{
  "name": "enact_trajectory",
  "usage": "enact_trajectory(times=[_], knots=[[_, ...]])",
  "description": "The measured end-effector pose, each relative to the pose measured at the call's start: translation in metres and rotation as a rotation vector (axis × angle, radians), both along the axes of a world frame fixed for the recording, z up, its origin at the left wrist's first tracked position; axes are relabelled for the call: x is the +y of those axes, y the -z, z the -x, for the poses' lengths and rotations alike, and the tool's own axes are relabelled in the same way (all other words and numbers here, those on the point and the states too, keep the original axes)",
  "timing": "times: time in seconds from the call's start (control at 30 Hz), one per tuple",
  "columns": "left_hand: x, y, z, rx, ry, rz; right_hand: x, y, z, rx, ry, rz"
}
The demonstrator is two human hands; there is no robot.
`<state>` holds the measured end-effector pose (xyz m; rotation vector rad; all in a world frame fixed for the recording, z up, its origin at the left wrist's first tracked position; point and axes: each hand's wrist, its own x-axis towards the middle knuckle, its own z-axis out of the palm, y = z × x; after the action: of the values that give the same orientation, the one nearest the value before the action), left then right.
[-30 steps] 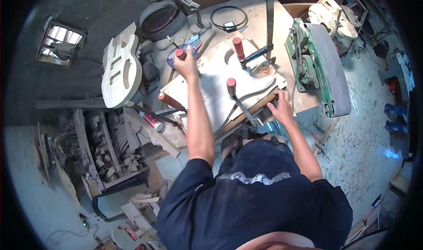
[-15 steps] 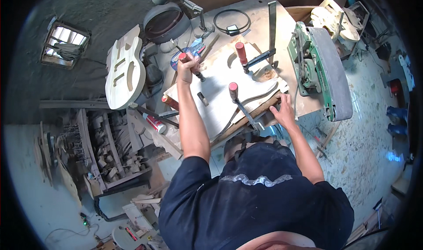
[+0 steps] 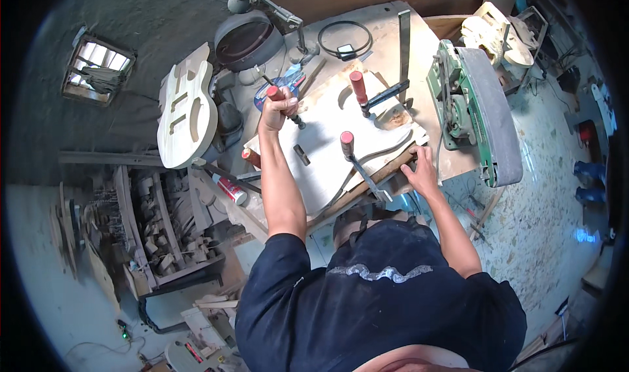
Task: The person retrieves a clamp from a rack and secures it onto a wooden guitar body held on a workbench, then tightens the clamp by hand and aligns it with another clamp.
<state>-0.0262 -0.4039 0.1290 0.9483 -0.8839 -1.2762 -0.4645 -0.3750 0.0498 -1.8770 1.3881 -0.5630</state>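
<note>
My left hand [image 3: 272, 115] is wrapped round the red handle of a bar clamp [image 3: 274, 93], whose screw end comes down on a pale guitar-body-shaped panel [image 3: 334, 133]. At the panel's near right corner, my right hand [image 3: 423, 171] holds the edge of the wooden board [image 3: 393, 162] beneath, with fingers over it and the thumb at its side. Two more red-handled clamps, one at the far side [image 3: 358, 87] and one at the near edge [image 3: 347, 143], press on the panel. Another red handle [image 3: 250, 156] shows at its left. A small dark piece [image 3: 301, 154] lies on the panel.
To the right stands a green belt sander [image 3: 486, 116]. A pale guitar body [image 3: 187, 116] leans at the left, near a red-and-white bottle [image 3: 229, 187]. Behind are a desk lamp [image 3: 275, 8] and a coiled black cable [image 3: 344, 40]. Wood offcuts [image 3: 167, 241] fill a rack at lower left.
My left hand has shifted slightly left and turned at the wrist, still round the clamp handle. The small dark piece lies at a slightly different angle. My right hand stays at the board's edge.
</note>
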Motion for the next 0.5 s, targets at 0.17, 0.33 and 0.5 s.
enact_trajectory(times=[0.17,0.33,0.5], knots=[[-0.006,0.004,0.047,-0.458,-0.924,-0.18,-0.001,-0.001,-0.003,-0.016,-0.01,0.019],[-0.03,-0.001,0.072,-0.718,-1.457,-0.158,0.003,0.0,-0.002,-0.004,-0.015,0.035],[-0.001,-0.006,0.023,-0.096,-0.316,-0.012,-0.001,-0.005,-0.002,0.02,0.016,0.022]])
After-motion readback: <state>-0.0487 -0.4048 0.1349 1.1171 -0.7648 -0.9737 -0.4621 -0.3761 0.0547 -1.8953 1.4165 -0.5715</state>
